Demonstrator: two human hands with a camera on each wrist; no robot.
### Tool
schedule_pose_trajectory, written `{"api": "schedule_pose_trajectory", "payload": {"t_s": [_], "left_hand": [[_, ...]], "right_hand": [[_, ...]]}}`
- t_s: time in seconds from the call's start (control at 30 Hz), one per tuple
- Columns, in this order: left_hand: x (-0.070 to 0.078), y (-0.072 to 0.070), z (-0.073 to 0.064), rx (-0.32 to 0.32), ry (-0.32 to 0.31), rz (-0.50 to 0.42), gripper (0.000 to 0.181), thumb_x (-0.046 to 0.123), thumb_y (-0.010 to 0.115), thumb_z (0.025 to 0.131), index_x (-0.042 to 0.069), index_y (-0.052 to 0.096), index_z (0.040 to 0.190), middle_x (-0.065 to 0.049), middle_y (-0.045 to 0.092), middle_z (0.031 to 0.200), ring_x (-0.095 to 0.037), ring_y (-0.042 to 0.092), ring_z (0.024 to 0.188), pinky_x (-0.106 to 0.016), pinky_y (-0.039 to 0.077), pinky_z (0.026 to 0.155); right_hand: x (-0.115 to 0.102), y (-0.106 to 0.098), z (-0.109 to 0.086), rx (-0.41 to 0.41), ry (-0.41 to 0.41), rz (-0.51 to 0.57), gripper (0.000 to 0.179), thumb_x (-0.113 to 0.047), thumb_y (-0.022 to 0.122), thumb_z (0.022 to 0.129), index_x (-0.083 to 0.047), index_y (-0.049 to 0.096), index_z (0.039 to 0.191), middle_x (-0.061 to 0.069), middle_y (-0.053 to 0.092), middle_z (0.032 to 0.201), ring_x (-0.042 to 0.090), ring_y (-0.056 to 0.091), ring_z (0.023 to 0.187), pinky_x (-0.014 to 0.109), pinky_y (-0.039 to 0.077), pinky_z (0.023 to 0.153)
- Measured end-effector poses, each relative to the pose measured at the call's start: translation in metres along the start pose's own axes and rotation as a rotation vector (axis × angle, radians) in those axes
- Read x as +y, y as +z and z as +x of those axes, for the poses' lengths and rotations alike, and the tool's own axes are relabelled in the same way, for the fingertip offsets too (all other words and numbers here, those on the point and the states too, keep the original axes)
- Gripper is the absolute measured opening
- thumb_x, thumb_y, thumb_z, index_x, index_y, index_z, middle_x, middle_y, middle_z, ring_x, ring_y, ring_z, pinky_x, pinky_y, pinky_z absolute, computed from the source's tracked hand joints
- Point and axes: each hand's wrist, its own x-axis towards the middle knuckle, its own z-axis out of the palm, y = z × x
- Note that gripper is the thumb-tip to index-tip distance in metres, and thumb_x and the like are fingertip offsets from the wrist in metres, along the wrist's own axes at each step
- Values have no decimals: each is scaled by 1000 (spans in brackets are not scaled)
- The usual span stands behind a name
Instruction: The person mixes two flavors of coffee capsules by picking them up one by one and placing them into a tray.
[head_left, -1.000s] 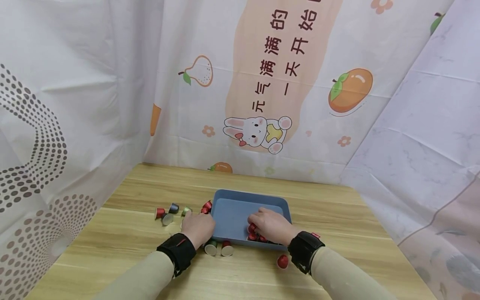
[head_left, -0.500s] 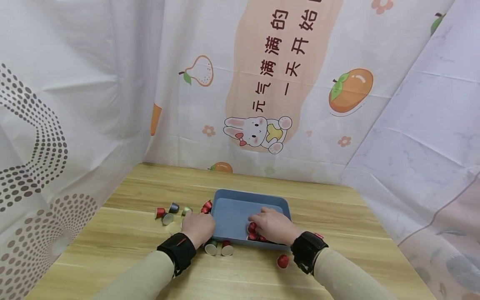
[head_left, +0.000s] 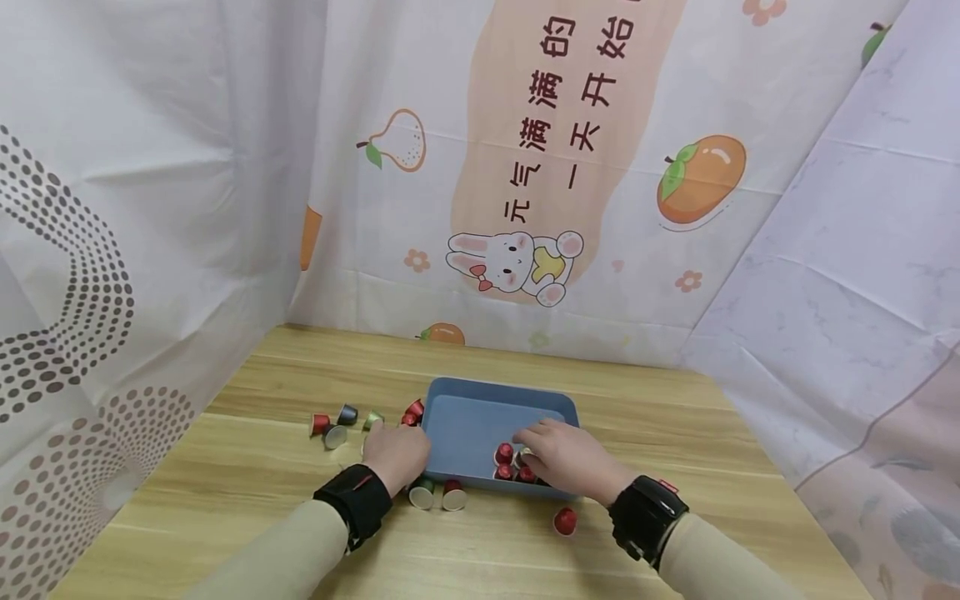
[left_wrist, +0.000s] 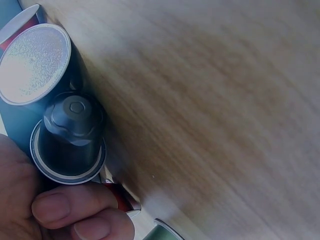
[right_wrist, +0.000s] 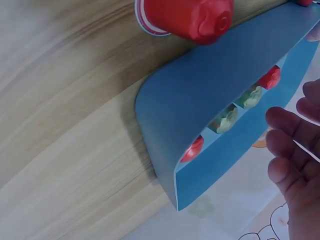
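In the head view, most of the left hand's (head_left: 397,454) grip is hidden behind its own back, left of the frame's lower centre. In the left wrist view, at lower left, its fingers are seen curled beside a dark coffee capsule (left_wrist: 72,145), but whether anything is pinched cannot be told. A red capsule (left_wrist: 122,197) is partly covered by those fingers, and a green capsule (left_wrist: 164,232) is cut off by the bottom edge.

The right hand (head_left: 566,458) is held over the right end of the blue tray (head_left: 461,425), right of the frame's lower centre. In the right wrist view, where it is cut off by the right edge, its grip is seen relaxed, with the fingers parted.

Coffee capsules are gathered inside the tray against its near wall. Two green capsules (right_wrist: 224,120) between two red ones (right_wrist: 270,77) are seen past the rim in the right wrist view, their lower parts hidden by the wall. In the head view, a pale capsule (head_left: 522,458) is half covered by the right fingers.

Outside the tray, a lone red capsule (head_left: 566,522) is placed below it on the table (head_left: 480,558). Others are scattered at left, some blurred by smallness.
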Motion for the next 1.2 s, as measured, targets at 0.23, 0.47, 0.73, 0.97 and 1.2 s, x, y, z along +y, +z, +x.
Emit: {"api": "schedule_pose_trajectory", "payload": {"t_s": [0.23,0.47,0.73,0.97,1.2], "left_hand": [[-1,0,1,-3,2,2,33,8,61,97,15,62,65,-1,61,67,-19,51,67,-50,40,85],[0,-3,-2,-3,8,9,34,9,62,96,15,61,63,0,61,66,-18,50,67,-49,40,85],[-1,0,0,14,19,17,38,9,62,96,16,57,58,1,55,61,-18,47,63,-46,38,81],[-1,0,2,0,14,36,38,9,61,97,17,57,60,1,54,62,-18,47,63,-43,34,75],[0,-1,0,2,9,45,36,10,61,97,16,58,61,0,56,64,-18,48,63,-42,35,74]], "right_hand": [[-4,-13,-13,-99,69,138,16,-13,70,95,-11,69,111,-7,69,92,-2,48,61,20,43,55],[-5,-19,-28,-166,59,166,10,-20,70,96,-16,66,105,-15,66,83,-5,45,58,20,41,54],[-8,-23,-37,-267,24,219,11,-23,72,95,-20,62,100,-20,45,66,-5,39,54,17,35,53],[-8,-23,-42,-220,-71,297,21,-11,71,89,-23,54,84,-21,36,64,-14,28,54,9,26,51],[-7,-22,-47,-338,-36,323,6,-18,70,94,-18,69,100,-21,46,65,-16,34,55,8,35,55]]}}
